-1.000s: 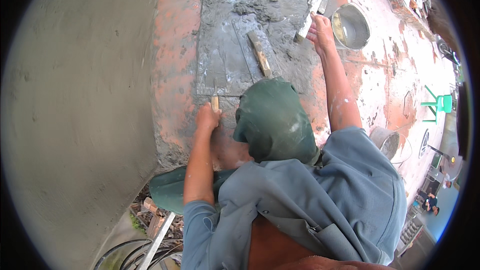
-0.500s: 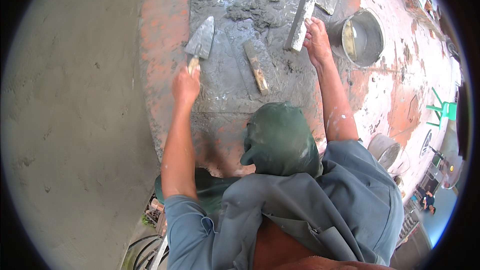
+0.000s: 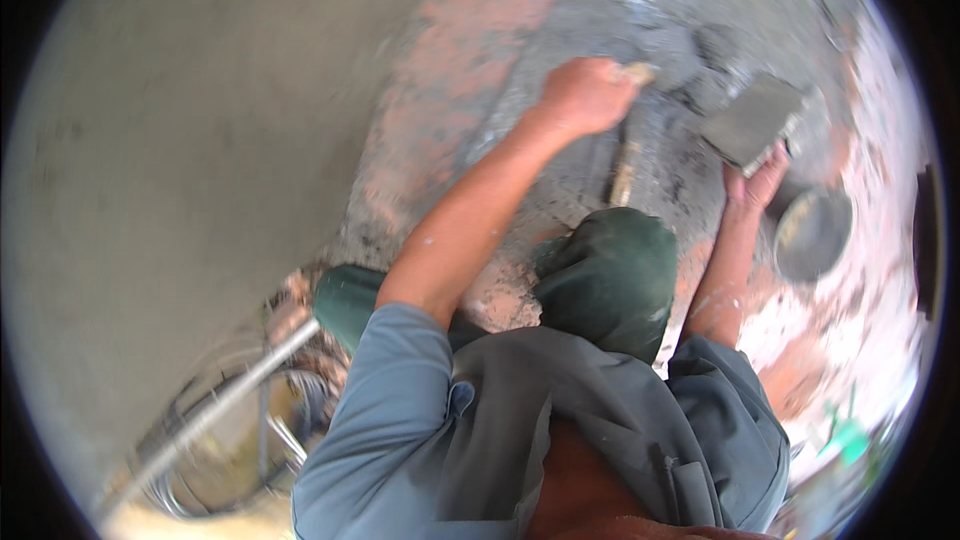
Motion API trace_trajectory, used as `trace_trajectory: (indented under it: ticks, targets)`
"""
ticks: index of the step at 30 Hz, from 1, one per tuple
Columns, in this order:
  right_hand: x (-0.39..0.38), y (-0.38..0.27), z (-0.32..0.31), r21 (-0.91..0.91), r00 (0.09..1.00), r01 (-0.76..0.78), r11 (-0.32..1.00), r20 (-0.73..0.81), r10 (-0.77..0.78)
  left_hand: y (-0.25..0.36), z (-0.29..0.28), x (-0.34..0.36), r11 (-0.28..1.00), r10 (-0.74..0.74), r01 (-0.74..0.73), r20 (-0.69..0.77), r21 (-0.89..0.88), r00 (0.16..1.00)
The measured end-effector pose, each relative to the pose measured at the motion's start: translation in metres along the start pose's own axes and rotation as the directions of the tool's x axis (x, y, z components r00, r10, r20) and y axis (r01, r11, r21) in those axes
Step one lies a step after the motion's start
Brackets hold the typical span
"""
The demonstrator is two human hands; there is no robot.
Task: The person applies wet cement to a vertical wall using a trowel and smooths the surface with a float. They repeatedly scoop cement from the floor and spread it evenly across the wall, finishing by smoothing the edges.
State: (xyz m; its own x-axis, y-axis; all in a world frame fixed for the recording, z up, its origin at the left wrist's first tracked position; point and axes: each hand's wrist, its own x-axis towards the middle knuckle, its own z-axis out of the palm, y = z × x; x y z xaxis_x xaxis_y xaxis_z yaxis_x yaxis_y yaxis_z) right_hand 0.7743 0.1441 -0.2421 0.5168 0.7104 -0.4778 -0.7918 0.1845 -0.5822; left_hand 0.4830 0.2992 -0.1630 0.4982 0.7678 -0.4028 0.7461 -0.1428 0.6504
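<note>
My left hand (image 3: pixel 590 95) is closed on the pale wooden handle (image 3: pixel 636 74) of a trowel over the wet mortar, whose blade is blurred. Below it a narrow wooden strip (image 3: pixel 626 175) lies on the mortar-smeared surface (image 3: pixel 540 190). At the right, my right hand (image 3: pixel 752 180) grips a grey, mortar-coated rectangular slab (image 3: pixel 750 115) from beneath, its broad face tilted up. Lumpy mortar (image 3: pixel 715 48) lies between and above the hands. A round metal bucket (image 3: pixel 812 235) stands just below and right of the slab.
Smooth grey plaster (image 3: pixel 180 140) fills the left. My green-trousered knees (image 3: pixel 610 280) are bent below the work. A pale bar (image 3: pixel 250 390) crosses black coiled cable (image 3: pixel 180 470) and rubble at the lower left. A green stool (image 3: pixel 848 440) is blurred at the lower right.
My view has swung round. My left hand has moved rightward with the trowel toward the mortar lumps. The piece in my right hand now shows its broad face instead of a narrow side.
</note>
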Motion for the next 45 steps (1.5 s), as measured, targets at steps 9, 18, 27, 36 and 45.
trace_trajectory:
  ticks: [9,18,27,36,45]
  targets:
    - [0.033,0.065,0.117,0.057,0.951,-0.186,0.981,0.26,0.165,0.022,-0.051,-0.077,0.986,0.1,-0.112,-0.102,-0.123,0.99]
    - [0.007,0.095,0.196,0.073,0.493,-0.49,0.869,0.845,0.208,-0.025,-0.077,-0.159,0.942,0.288,-0.333,-0.59,0.035,0.754]
    - [-0.062,0.037,0.35,-0.117,0.5,-0.001,0.993,0.86,0.102,-0.104,-0.145,-0.288,0.977,0.209,-0.2,-0.539,0.076,0.816]
    - [-0.181,0.174,0.403,0.003,0.352,-0.376,0.926,0.925,0.14,-0.152,-0.219,-0.459,0.996,0.083,-0.055,-0.691,0.063,0.718]
    - [-0.254,0.318,0.328,-0.028,0.311,-0.718,0.696,0.882,0.355,-0.171,-0.192,-0.518,0.997,0.022,0.024,-0.585,0.069,0.81]
